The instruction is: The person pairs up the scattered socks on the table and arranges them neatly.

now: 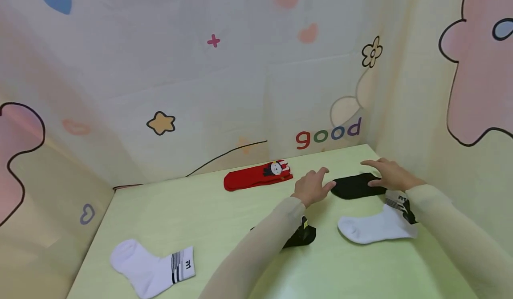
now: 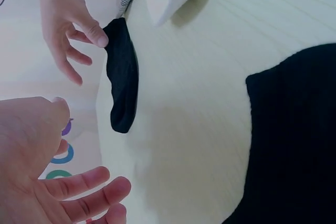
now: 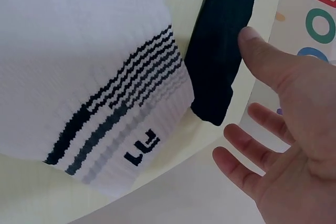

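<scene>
A flat black sock point(image 1: 354, 187) lies at the back right of the pale table. My left hand point(image 1: 312, 188) hovers at its left end with fingers spread and nothing in them. Over the sock's right end is my right hand point(image 1: 390, 174), its thumb right at the dark edge in the right wrist view and the other fingers loosely bent. Just in front lies a white sock point(image 1: 372, 227) with dark stripes at its cuff, partly under the right wrist in the head view. A second black sock point(image 1: 302, 237) with a yellow mark is partly hidden by my left sleeve.
Near the back wall rests a red sock point(image 1: 250, 179) with a cartoon face. Another white striped sock point(image 1: 150, 268) lies at the front left. Patterned cloth point(image 1: 224, 90) hangs behind the table point(image 1: 208, 219) and along both sides.
</scene>
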`<state>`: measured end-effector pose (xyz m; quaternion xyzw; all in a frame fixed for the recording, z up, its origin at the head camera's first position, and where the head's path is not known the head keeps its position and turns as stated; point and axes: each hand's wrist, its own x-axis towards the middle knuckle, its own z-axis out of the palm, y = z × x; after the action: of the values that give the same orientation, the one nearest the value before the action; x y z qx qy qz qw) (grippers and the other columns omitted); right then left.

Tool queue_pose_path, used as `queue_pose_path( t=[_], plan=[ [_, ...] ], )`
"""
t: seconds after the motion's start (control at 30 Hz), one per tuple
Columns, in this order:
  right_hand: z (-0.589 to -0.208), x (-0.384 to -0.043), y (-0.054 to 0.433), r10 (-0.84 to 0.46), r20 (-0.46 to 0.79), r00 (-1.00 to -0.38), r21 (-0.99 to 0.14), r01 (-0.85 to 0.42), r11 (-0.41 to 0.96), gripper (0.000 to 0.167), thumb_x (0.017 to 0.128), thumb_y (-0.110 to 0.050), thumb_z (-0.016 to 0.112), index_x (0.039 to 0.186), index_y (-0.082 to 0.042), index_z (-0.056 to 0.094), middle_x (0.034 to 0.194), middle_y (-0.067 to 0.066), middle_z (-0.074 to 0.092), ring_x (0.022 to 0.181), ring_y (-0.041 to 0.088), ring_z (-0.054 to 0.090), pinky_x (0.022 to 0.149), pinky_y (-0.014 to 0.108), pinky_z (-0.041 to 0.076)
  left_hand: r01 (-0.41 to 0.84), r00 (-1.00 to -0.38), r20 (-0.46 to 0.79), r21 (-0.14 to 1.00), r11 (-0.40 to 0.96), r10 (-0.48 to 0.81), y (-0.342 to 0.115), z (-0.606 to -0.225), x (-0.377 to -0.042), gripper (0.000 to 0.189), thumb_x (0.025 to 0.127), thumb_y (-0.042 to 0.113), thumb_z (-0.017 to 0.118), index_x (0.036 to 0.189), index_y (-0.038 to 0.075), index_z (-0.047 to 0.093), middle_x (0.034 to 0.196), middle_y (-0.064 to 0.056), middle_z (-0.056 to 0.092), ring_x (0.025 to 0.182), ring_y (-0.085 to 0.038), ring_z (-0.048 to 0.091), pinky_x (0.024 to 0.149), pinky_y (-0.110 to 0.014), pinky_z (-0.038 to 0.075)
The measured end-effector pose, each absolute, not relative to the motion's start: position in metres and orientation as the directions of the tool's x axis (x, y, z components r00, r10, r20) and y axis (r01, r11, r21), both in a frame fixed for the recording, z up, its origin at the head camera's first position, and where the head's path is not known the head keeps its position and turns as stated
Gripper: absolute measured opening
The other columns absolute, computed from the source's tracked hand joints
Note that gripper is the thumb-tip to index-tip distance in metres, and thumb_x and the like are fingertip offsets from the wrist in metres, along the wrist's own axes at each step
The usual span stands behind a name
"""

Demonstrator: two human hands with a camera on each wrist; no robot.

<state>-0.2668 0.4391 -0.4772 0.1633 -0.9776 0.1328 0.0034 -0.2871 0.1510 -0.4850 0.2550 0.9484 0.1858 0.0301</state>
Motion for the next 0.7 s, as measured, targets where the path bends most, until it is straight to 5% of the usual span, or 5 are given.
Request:
queue_pose_path(
  t=[0.33, 0.7],
  plan=[
    [-0.487, -0.270, 0.444, -0.332, 0.050, -0.942, -0.290, -0.332, 0.898, 0.067, 0.086, -0.014, 0.083, 0.142, 0.005, 0.051, 0.109, 0.027, 0.061, 0.095, 0.038, 0.060, 0.080, 0.055, 0.053, 0.443, -0.878, 0.002, 0.382, 0.811, 0.479, 0.163, -0.491, -0.288, 0.049, 0.102, 0.054, 0.055, 0.145, 0.031, 0.053, 0.123, 0.002, 0.068, 0.103, -0.014, 0.065, 0.080, -0.033, 0.055],
    [-0.491, -0.273, 0.445, -0.256, -0.025, -0.966, -0.327, -0.234, 0.916, 0.065, 0.088, -0.011, 0.081, 0.143, 0.005, 0.050, 0.108, 0.026, 0.061, 0.097, 0.039, 0.062, 0.082, 0.053, 0.055, 0.434, -0.884, 0.002, 0.376, 0.819, 0.468, 0.180, -0.498, -0.292, 0.046, 0.102, 0.052, 0.057, 0.142, 0.029, 0.056, 0.121, 0.002, 0.070, 0.101, -0.015, 0.067, 0.081, -0.034, 0.055]
  ],
)
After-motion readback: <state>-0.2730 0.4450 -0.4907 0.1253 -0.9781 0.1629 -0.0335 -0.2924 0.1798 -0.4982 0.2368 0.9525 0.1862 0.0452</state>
